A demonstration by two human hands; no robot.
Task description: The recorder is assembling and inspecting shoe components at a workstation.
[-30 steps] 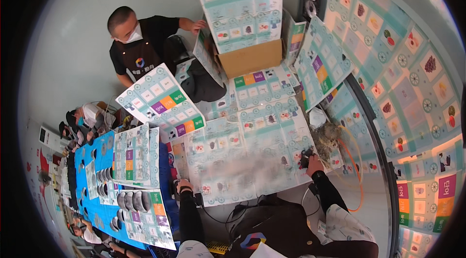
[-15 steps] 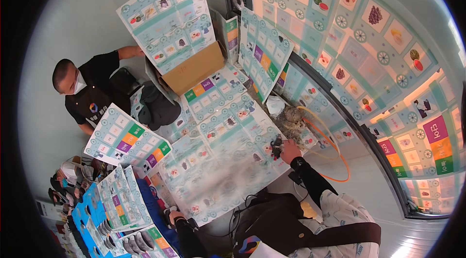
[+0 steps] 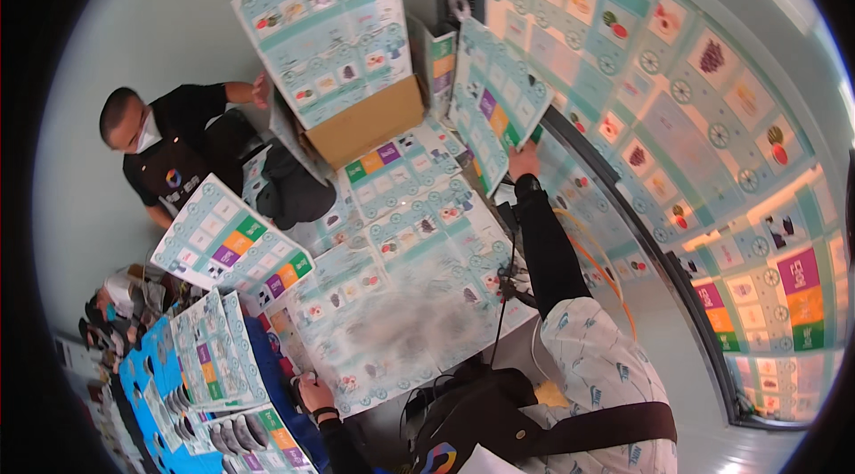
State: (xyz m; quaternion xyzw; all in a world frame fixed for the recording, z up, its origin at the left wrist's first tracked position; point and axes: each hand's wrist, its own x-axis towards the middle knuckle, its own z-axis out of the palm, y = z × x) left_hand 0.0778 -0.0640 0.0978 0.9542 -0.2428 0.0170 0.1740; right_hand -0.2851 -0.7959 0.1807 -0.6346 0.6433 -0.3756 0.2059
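Right hand stretched far forward, fingers closed on the lower edge of a tilted printed sheet. Left hand low and near, fingers curled on the near edge of the big sheet, which lies flat across the surface between both hands. Cardboard box beyond.

Floor: pale grey-green, smooth, evenly lit, upper left. Cardboard box stands open at top centre, printed sheets leaning in it. Right side: long wall covered in teal printed panels with fruit pictures, curving with the lens. Dark metal rail runs along its base. Blue table at lower left, crowded with printed sheets. Bright glare at the upper right rim.
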